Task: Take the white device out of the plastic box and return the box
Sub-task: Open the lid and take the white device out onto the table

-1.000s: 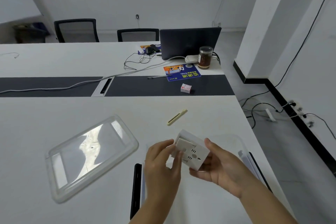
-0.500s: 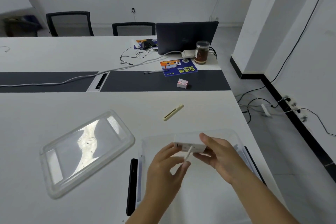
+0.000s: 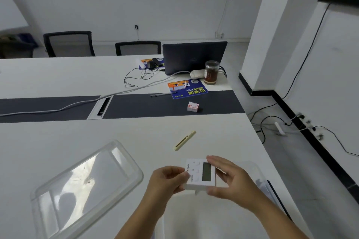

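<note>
Now the white device (image 3: 200,174) sits lifted clear above the plastic box (image 3: 258,178), the left hand (image 3: 167,180) pinching its near-left edge and the right hand (image 3: 231,178) clasping its far side, screen up; best to keep both grips firm and carry it sideways past the box rim to bare desk (image 3: 97,136) before letting go. Only then should a hand fetch the lid (image 3: 85,182) lying well to the left of the left hand.

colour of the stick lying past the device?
Pale yellow stick, dark slot along it; head view.

Laptop (image 3: 194,57), brown jar (image 3: 210,72), blue booklet (image 3: 186,89), yellow pen (image 3: 185,140) on desk.
</note>
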Demonstrator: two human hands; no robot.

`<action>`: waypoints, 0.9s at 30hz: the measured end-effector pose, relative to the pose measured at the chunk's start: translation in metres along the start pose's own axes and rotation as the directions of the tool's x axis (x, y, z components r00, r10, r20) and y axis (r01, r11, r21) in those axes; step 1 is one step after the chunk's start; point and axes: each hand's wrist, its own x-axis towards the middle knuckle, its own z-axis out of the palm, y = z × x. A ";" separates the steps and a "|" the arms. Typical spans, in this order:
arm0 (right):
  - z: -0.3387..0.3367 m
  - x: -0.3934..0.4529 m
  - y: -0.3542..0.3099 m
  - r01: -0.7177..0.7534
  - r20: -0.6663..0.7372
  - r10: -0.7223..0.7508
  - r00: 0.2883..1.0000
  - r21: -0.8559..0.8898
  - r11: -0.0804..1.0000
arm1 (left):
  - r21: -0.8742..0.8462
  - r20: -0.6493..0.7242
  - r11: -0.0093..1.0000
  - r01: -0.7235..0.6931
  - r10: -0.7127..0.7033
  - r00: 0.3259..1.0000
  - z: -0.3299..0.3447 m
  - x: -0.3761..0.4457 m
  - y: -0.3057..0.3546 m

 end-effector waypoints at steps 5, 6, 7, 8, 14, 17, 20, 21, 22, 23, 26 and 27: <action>-0.033 0.043 0.003 -0.033 -0.179 0.003 0.984 -0.164 0.986 | 0.565 -0.100 0.800 -0.201 0.308 0.946 0.003 0.047 0.005; -0.042 0.056 0.006 -0.043 -0.199 -0.001 0.980 -0.217 0.975 | 0.640 -0.100 0.743 -0.194 0.330 0.939 0.002 0.055 0.000; -0.051 0.070 0.011 -0.058 -0.212 0.001 0.977 -0.267 0.962 | 0.702 -0.091 0.690 -0.177 0.333 0.939 0.001 0.061 -0.007; -0.059 0.084 0.016 -0.078 -0.215 0.009 0.977 -0.315 0.946 | 0.759 -0.080 0.632 -0.159 0.333 0.940 0.000 0.067 -0.016; -0.082 0.170 0.051 -0.088 -0.051 0.072 0.996 -0.588 0.804 | 0.894 -0.113 0.446 -0.043 0.318 0.941 0.004 0.086 -0.035; -0.081 0.196 0.065 -0.052 -0.004 0.065 0.998 -0.657 0.752 | 0.915 -0.121 0.404 -0.013 0.303 0.945 0.009 0.093 -0.034; -0.087 0.213 0.073 -0.022 0.012 0.043 0.999 -0.706 0.708 | 0.916 -0.122 0.400 -0.019 0.323 0.938 0.011 0.092 -0.036; -0.089 0.217 0.074 -0.014 0.020 0.040 0.999 -0.716 0.697 | 0.918 -0.121 0.395 -0.021 0.331 0.936 0.011 0.094 -0.035; -0.091 0.221 0.076 -0.008 0.034 0.046 0.998 -0.724 0.690 | 0.921 -0.121 0.389 -0.019 0.332 0.936 0.010 0.097 -0.034; -0.092 0.223 0.077 -0.004 0.053 0.063 0.997 -0.733 0.681 | 0.923 -0.125 0.385 -0.010 0.323 0.938 0.010 0.099 -0.032; -0.095 0.230 0.081 -0.034 0.074 0.135 0.988 -0.750 0.661 | 0.932 -0.120 0.362 -0.001 0.312 0.942 0.012 0.106 -0.030; -0.098 0.233 0.081 -0.044 0.069 0.146 0.987 -0.755 0.655 | 0.932 -0.121 0.362 -0.006 0.326 0.938 0.012 0.108 -0.029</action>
